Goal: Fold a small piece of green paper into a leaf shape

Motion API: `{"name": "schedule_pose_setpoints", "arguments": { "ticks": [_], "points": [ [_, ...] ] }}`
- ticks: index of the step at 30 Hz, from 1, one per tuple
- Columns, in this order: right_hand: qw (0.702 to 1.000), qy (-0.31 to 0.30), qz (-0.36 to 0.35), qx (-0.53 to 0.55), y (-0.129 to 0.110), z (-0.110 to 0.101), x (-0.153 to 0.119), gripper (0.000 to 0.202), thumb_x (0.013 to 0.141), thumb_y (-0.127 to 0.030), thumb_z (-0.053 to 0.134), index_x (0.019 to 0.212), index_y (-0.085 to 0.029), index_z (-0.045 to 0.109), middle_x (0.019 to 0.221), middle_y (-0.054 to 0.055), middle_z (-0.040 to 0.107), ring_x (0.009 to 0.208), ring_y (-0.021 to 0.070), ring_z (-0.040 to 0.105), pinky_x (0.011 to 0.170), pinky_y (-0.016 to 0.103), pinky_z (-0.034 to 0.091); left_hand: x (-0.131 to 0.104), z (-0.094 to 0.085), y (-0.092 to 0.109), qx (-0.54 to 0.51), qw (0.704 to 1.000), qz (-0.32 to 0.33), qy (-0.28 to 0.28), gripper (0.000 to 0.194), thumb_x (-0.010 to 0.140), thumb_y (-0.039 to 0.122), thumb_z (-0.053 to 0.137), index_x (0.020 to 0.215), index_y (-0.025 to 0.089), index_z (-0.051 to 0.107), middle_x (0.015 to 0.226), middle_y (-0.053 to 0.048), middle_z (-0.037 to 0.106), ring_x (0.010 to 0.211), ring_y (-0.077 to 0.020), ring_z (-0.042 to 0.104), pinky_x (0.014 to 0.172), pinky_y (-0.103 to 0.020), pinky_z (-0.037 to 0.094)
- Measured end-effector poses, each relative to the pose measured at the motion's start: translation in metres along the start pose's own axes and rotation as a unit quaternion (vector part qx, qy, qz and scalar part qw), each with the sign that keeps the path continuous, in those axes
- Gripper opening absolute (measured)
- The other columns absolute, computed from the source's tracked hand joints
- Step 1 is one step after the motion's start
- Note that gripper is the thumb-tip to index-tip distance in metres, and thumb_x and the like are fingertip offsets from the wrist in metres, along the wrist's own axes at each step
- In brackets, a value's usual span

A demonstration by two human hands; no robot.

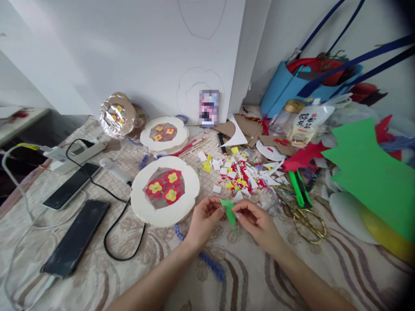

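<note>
A small folded piece of green paper [229, 212] is pinched between my two hands, low in the middle of the view. My left hand [207, 214] grips its left side between thumb and fingers. On the other side, my right hand [254, 220] pinches its right edge. Close to my left hand lies a white scalloped paper disc [139, 203], with red and yellow paper flowers at its centre. Gold-handled scissors [309, 226] rest to the right of my right hand, beside a green box cutter [297, 185].
Paper scraps [240, 172] litter the table beyond my hands. A large green sheet [372, 172] lies at right, near a blue bag [279, 88]. Phones [76, 239], cables and a glue gun [115, 171] occupy the left. Another flowered disc [145, 134] lies farther back.
</note>
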State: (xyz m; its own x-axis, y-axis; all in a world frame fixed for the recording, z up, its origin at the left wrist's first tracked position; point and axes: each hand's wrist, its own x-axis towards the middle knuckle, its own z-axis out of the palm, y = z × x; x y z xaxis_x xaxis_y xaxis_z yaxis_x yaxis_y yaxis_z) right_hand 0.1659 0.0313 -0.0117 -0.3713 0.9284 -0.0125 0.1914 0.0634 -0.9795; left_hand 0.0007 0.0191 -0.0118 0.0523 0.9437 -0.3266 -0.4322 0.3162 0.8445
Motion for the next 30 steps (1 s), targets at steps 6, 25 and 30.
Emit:
{"name": "schedule_pose_setpoints", "arguments": {
  "ticks": [6, 25, 30],
  "points": [
    [1.0, -0.006, 0.001, -0.002, -0.0008, -0.0002, 0.0007, 0.008, 0.087, -0.023, 0.051, 0.089, -0.021, 0.058, 0.085, 0.002, 0.057, 0.077, 0.0151, 0.055, 0.069, 0.024, 0.045, 0.0005, -0.0015, -0.0017, 0.0, 1.0, 0.003, -0.008, 0.026, 0.071, 0.027, 0.071, 0.087, 0.013, 0.057, 0.075, -0.002, 0.062, 0.065, -0.0103, 0.057, 0.063, -0.023, 0.048],
    [1.0, -0.003, -0.004, -0.002, -0.0015, 0.0005, 0.0001, 0.008, 0.086, -0.022, 0.05, 0.088, -0.021, 0.058, 0.084, 0.002, 0.058, 0.076, 0.0149, 0.056, 0.068, 0.024, 0.045, 0.0004, 0.0007, -0.0003, 0.012, 1.0, -0.008, 0.001, 0.027, 0.069, 0.033, 0.071, 0.083, 0.014, 0.058, 0.072, 0.0, 0.061, 0.062, -0.0106, 0.056, 0.062, -0.024, 0.047],
    [1.0, -0.008, 0.001, 0.0, -0.0009, 0.0007, 0.0001, 0.007, 0.087, -0.022, 0.051, 0.088, -0.021, 0.058, 0.084, 0.002, 0.057, 0.076, 0.0144, 0.055, 0.068, 0.024, 0.044, 0.0002, 0.0007, -0.0001, 0.006, 1.0, -0.006, -0.005, 0.026, 0.069, 0.031, 0.072, 0.083, 0.014, 0.058, 0.072, -0.001, 0.061, 0.062, -0.0103, 0.056, 0.061, -0.024, 0.047]
  ]
}}
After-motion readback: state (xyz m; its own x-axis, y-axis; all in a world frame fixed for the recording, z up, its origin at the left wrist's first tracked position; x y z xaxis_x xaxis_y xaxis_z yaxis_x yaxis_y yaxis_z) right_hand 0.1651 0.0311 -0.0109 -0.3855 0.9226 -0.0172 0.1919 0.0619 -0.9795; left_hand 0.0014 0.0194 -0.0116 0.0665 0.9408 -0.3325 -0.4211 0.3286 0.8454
